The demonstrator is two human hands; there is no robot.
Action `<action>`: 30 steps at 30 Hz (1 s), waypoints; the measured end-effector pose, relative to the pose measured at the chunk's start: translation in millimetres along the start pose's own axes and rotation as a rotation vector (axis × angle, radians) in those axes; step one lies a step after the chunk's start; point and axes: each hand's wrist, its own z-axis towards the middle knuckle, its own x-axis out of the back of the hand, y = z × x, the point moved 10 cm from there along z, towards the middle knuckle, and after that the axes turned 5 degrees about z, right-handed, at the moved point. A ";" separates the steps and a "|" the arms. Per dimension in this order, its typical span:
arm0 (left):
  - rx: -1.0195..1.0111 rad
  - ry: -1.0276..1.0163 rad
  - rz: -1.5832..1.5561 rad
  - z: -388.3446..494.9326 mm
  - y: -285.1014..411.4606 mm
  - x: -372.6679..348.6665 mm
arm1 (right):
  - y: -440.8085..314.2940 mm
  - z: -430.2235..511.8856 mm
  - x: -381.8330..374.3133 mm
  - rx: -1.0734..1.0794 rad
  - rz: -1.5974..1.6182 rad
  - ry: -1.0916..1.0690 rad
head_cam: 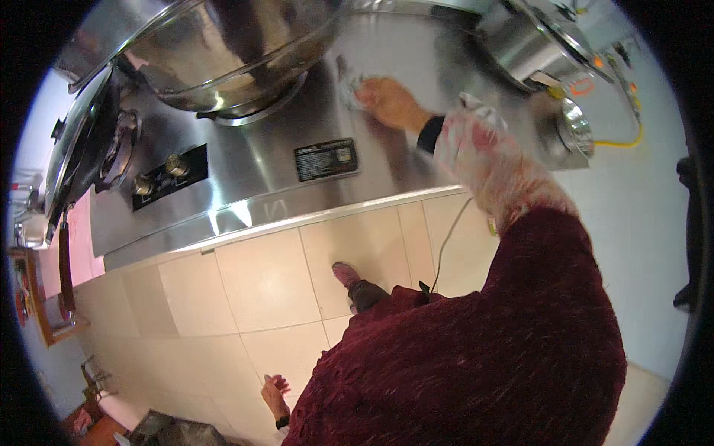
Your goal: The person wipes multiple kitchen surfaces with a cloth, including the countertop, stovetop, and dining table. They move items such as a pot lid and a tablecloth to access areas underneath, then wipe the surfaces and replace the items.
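My right hand (390, 101) presses a pale, crumpled cloth (351, 92) against the stainless-steel gas stove top (256, 161). Its fingertips are partly hidden in the cloth, and a patterned sleeve cover (485, 156) wraps the forearm. Just left of the cloth, a large steel wok or basin (223, 83) sits on a burner. My left hand (275, 390) hangs low over the floor, away from the stove. Nothing shows in it, and its fingers are loosely bent and apart. A black label plate (326, 160) with writing lies on the steel nearer the front edge.
At the back right stands a steel pot (530, 47), with a small steel bowl (574, 128) nearer. A lidded frying pan (78, 150) sits far left, its handle (66, 267) jutting past the stove edge. Control knobs (176, 165) rise near the front. A thin cable (446, 240) hangs before the stove.
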 end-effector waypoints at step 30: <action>0.137 0.146 -0.410 -85.0 -121.2 -89.2 | 127.4 -215.1 110.8 -0.644 0.151 -0.218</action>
